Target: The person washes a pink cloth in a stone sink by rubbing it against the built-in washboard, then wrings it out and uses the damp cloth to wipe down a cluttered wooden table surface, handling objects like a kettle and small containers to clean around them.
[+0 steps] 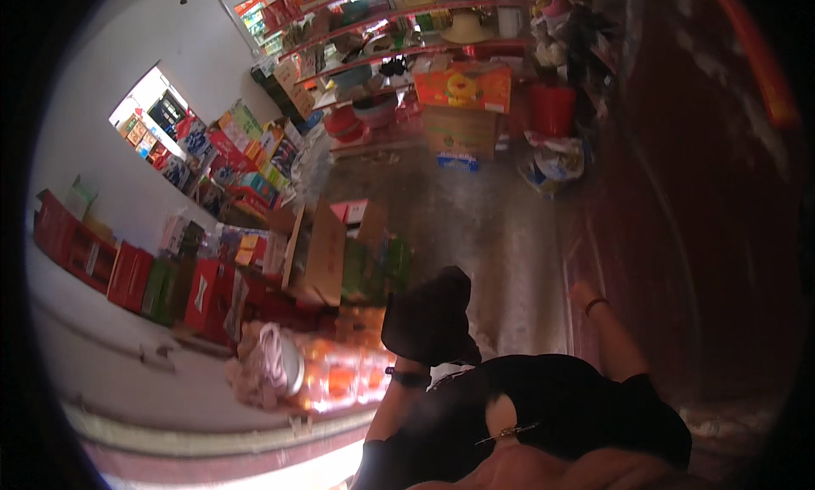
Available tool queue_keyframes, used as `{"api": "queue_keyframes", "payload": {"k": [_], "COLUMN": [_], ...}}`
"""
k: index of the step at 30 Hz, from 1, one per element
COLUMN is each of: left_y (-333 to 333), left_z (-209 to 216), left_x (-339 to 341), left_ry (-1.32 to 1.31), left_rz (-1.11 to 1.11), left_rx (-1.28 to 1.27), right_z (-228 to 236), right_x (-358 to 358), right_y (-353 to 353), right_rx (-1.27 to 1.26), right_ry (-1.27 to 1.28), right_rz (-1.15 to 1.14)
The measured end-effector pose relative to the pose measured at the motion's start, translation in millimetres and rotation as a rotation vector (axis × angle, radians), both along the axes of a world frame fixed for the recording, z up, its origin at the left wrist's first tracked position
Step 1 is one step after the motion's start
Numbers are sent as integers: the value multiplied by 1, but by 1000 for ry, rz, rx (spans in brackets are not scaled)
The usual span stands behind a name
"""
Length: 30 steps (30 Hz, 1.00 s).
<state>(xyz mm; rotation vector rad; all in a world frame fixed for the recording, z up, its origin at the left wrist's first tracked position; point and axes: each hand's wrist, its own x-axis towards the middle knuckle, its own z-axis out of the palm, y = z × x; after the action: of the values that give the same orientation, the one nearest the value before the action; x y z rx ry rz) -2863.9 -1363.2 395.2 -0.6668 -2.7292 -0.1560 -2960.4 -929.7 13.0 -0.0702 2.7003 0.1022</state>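
My left hand is hidden by a dark, soft-looking black bundle [429,316], perhaps cloth or a bag, which hangs at the end of my left forearm with a dark watch [408,376] on the wrist. The bundle appears to be held in that hand; its exact kind does not show. My right hand [584,294] reaches forward beside the dark red panel [705,235], a thin band on its wrist. Its fingers are small and blurred, so whether they touch the panel I cannot tell.
Left of the bundle stand plastic-wrapped orange bottles [344,375] and an open cardboard box [327,257]. Red crates [81,244] and packages line the left wall. Ahead are stacked cartons [461,129], a red bucket [552,110], a plastic bag [552,163] and loaded shelves [390,16].
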Motion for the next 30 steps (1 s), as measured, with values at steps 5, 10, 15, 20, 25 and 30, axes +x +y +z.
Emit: {"api": "queue_keyframes", "payload": {"k": [5, 10, 15, 20, 25, 30], "left_y": [-32, -31, -34, -48, -54, -66], "left_z": [-9, -12, -15, 13, 24, 25], "left_x": [-130, -273, -385, -491, -579, -677], "left_ry": [13, 90, 20, 15, -20, -24], "left_rz": [-49, -187, -40, 8, -28, -140], "left_rx": [7, 18, -158, -159, -131, -92], "right_z": [138, 185, 181, 158, 137, 110], "right_x": [-106, -244, -375, -417, -438, -469], "right_y": [-62, -19, 32, 73, 64, 36], "right_rx": [-220, 22, 534, 554, 441, 276], "right_ry": [310, 519, 136, -169, -222, -209], "right_rz": [-406, -79, -126, -212, -306, -393]}}
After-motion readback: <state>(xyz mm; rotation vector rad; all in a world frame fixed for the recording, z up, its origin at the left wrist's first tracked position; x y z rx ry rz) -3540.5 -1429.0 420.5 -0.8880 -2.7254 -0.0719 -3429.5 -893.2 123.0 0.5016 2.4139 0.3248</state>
